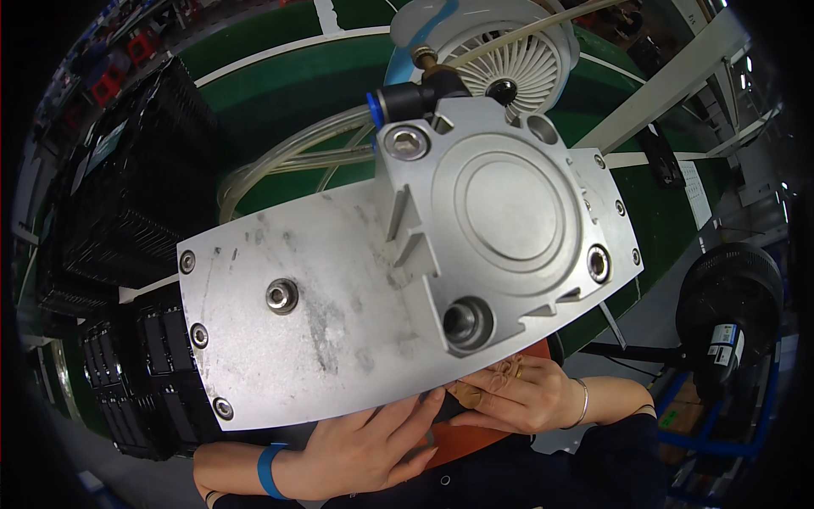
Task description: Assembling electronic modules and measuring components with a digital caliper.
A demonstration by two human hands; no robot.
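A silver metal plate with a square pneumatic cylinder (509,204) on top fills the middle and hides what lies beneath it. At its front edge, my left hand (360,450), wearing a blue wristband, stretches its fingers forward with thumb and index apart; some fingertips go out of sight under the plate. To its right, my right hand (526,399) has its fingers bent and pressed together, with tan covers on some fingertips and a bracelet at the wrist. What it grips is hidden. A dark piece (434,409) shows between the hands, above an orange surface (466,445).
Black trays are stacked high (140,178) on the left, with more black trays (140,373) nearer. Clear air hoses (292,161) run behind the plate. A white fan (517,68) stands at the back on the green bench (280,81). A black round-headed device (729,297) is at right.
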